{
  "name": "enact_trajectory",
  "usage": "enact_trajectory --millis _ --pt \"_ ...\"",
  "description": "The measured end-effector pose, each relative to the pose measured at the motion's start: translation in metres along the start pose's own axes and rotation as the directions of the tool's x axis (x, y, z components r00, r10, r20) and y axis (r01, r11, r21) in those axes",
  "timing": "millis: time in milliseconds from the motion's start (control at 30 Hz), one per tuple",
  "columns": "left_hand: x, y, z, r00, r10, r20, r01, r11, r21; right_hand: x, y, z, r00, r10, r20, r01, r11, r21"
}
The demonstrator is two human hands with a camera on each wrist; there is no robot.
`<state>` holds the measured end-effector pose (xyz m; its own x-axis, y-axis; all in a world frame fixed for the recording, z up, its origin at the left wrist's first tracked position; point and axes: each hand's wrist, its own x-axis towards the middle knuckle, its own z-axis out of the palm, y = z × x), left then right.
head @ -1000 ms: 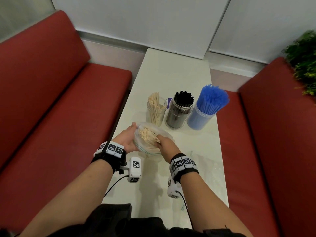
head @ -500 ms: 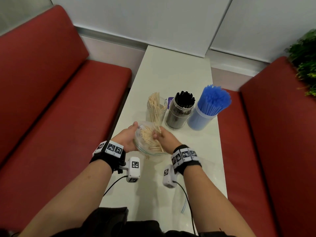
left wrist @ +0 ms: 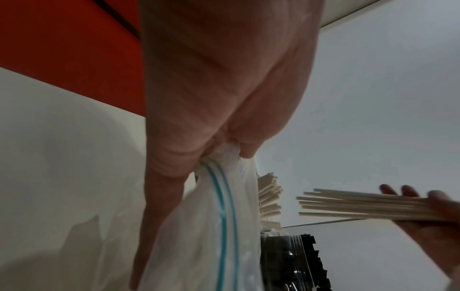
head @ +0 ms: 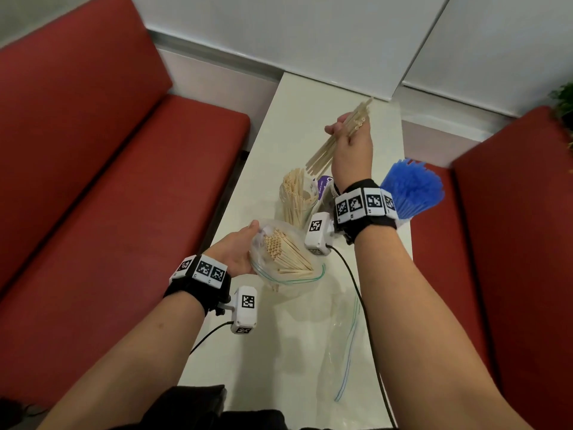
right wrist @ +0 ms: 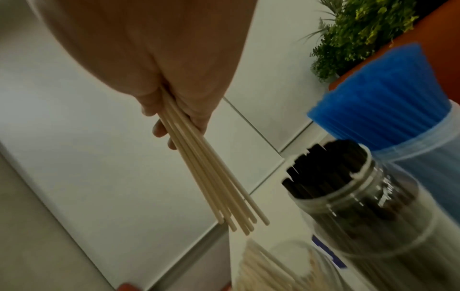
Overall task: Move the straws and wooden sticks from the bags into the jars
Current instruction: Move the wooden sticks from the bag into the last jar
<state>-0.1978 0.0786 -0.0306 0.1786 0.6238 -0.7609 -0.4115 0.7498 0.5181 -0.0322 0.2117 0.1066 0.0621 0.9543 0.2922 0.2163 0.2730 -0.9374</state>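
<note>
Your right hand (head: 350, 144) has its fingers curled round a small bundle of pale straws (head: 338, 141), held up above the table (head: 310, 97) and slanted, lower ends aimed down toward the jar (head: 299, 200); likely so they can slide in end first. The right wrist view shows the lower ends fanning a little, so the grip sits high on the bundle. Your left hand (head: 238, 252) pinches the rim of the bag (head: 285, 262), thumb on top, fingers under; the left wrist view shows the bunched plastic and zip line between thumb and fingers. That keeps the mouth open and facing you, so the remaining straws (head: 285, 252) are easy to grab. The bag rests on the table just in front of the jar, which is already partly filled with the same straws. To its right stand a jar of black straws (right wrist: 353, 189) and a tub of blue straws (head: 409, 190), your right wrist covering most of the black one from the head view. An empty bag (head: 347, 352) lies flat nearer you. Step: carrying a bundle to the jar; much still left in the bag.
</note>
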Motion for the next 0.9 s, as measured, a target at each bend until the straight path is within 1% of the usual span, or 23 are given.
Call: enact_trajectory --millis 133,267,367,433,500,600,667,733,800,833,900 --pt "0.0 0.005 -0.001 1.0 -0.003 0.009 0.003 1.0 -0.007 -0.004 0.038 0.017 0.996 0.086 0.003 -0.085 0.993 -0.077" --pt "0.002 0.008 -0.003 1.0 0.002 -0.011 -0.002 1.0 -0.013 -0.011 0.066 0.029 0.984 0.178 -0.013 -0.178 0.973 -0.147" --pt "0.002 0.01 -0.003 1.0 0.001 -0.023 -0.001 1.0 -0.008 -0.015 0.083 0.034 0.956 0.294 0.009 -0.283 0.928 -0.243" --pt "0.001 0.011 -0.003 1.0 0.0 -0.026 0.0 1.0 -0.017 -0.016 0.09 0.034 0.94 0.341 0.029 -0.315 0.895 -0.315" --pt "0.001 0.013 -0.003 1.0 0.001 -0.023 -0.002 1.0 -0.022 -0.012 0.09 0.033 0.951 0.31 0.026 -0.285 0.902 -0.325" --pt "0.0 0.014 -0.004 1.0 0.0 -0.029 -0.001 1.0 -0.018 -0.006 0.081 0.037 0.987 0.155 0.04 -0.131 0.927 -0.352" --pt "0.001 0.014 -0.003 0.999 -0.004 -0.035 0.004 1.0 -0.012 -0.005 0.078 0.042 0.994 0.071 0.086 -0.029 0.911 -0.412" --pt "0.001 0.014 -0.002 0.999 -0.01 -0.033 0.01 1.0 -0.003 -0.008 0.08 0.047 0.991 0.039 0.129 0.024 0.887 -0.46" --pt "0.0 0.014 -0.003 0.999 -0.009 -0.039 0.009 1.0 0.006 -0.015 0.089 0.051 0.979 0.052 0.196 0.055 0.861 -0.505" --pt "0.001 0.014 -0.003 0.999 -0.008 -0.045 0.009 1.0 0.011 -0.018 0.096 0.052 0.96 0.091 0.264 0.069 0.84 -0.538" --pt "0.001 0.015 -0.005 0.999 -0.009 -0.052 0.01 1.0 0.02 -0.028 0.107 0.053 0.891 0.217 0.399 0.092 0.774 -0.626"
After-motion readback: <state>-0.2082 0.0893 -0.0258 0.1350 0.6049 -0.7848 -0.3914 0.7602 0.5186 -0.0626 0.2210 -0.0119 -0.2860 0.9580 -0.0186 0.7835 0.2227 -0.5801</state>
